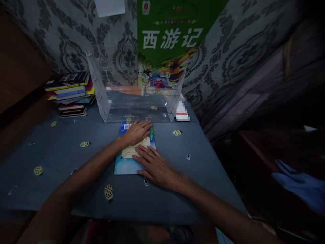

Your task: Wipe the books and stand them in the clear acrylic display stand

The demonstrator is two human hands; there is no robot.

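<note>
A thin blue book (128, 166) lies flat and closed on the cloth-covered table, with a barcode and a cream panel on the side facing up. Across its upper part rests my left hand (137, 132), fingers stretched out toward the right. My right hand (157, 166) lies on the lower right of the book, its fingers spread over the cream panel. Both palms face down, and neither hand grips anything. Just beyond the book's far edge stands a clear acrylic rack (137, 117).
A stack of books (71, 93) sits at the back left. Behind the rack, a green picture book (167, 44) stands upright against the patterned wall. A blurred-out white object (182, 112) is right of the rack. The blue patterned tablecloth (76, 193) covers the table; its right edge slopes toward me.
</note>
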